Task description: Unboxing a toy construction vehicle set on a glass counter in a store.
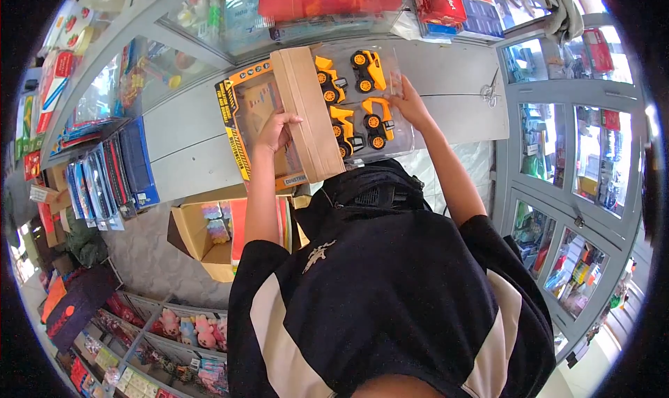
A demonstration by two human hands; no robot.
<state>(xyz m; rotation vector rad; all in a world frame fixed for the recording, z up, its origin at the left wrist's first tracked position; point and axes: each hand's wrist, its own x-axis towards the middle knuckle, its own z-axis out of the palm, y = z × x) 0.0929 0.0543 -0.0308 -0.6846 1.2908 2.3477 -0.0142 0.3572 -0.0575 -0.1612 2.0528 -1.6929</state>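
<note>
A cardboard toy box (308, 115) with a clear window and yellow-black print lies across the grey counter. My left hand (277, 130) grips it over the window side, the thumb on the brown cardboard face. Out of its right end extends a clear plastic tray (389, 58), partly inside the box. Several yellow-and-black toy construction vehicles sit in the tray, among them a dump truck (368, 71) and an excavator (377, 122). My right hand (407, 102) pinches the tray's right edge between thumb and fingers.
Metal scissors (489, 90) lie on the counter (449, 110) at the right. Upright folders (104, 173) stand at the left. An open carton (201, 241) sits below the counter. Glass cabinets (564, 189) line the right side, and a shelf with plush toys (196, 329) stands lower left.
</note>
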